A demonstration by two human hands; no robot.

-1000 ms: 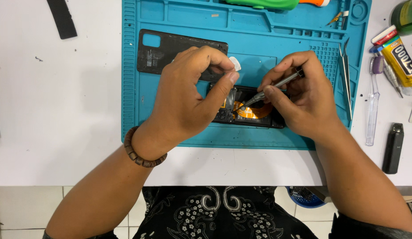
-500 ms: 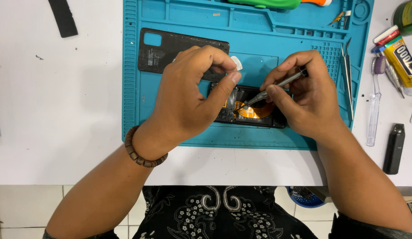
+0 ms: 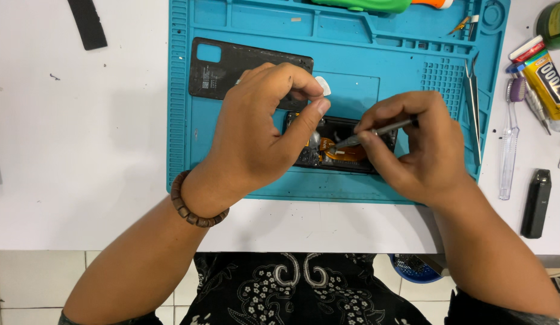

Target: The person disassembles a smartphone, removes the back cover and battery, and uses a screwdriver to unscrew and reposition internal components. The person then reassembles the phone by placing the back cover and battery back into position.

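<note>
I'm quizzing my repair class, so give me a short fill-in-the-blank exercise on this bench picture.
1. The right hand holds a thin metal tool over the opened ____.
2. The work lies on a ____ mat.
3. The left hand has a bead bracelet at the ____.
4. The black back cover lies on the ____.

Missing words: phone; blue; wrist; mat
</note>
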